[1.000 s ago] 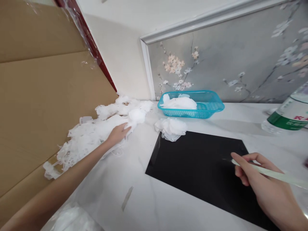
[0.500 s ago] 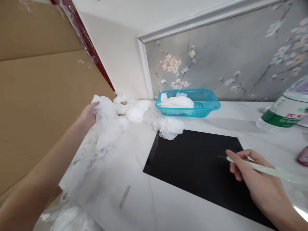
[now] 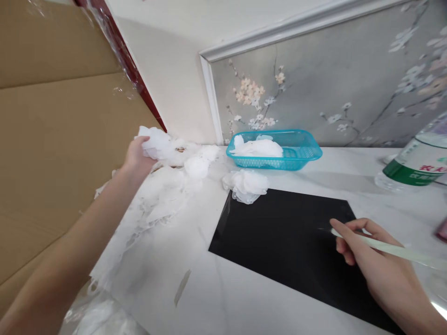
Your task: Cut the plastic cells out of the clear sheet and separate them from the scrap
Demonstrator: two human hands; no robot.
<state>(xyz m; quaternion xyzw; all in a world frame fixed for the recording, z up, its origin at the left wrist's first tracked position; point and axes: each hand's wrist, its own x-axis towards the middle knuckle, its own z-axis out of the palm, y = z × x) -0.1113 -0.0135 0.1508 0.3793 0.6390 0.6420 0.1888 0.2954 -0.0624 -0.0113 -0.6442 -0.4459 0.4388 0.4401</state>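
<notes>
At the table's far left, my left hand (image 3: 137, 154) is closed on a bunch of thin white translucent pieces (image 3: 159, 143). More white pieces (image 3: 164, 190) are heaped below and beside it. My right hand (image 3: 379, 265) grips a pale green pen-like tool (image 3: 387, 246) with a thin pointed tip, held over the black sheet (image 3: 279, 237). The fingers are pinched around the tool near its tip end. A ruffled white clump (image 3: 246, 186) rests across the sheet's far left corner.
A blue plastic basket (image 3: 303, 160) with white pieces inside stands by the wall. At right is a clear bottle with a green and white label (image 3: 408, 172). A large cardboard sheet (image 3: 63, 153) rises at left. Clear plastic wrapping (image 3: 101, 318) lies at bottom left.
My left hand has moved up and slightly right with the white bunch, away from the nearer part of the heap. My right hand and its tool have hardly moved.
</notes>
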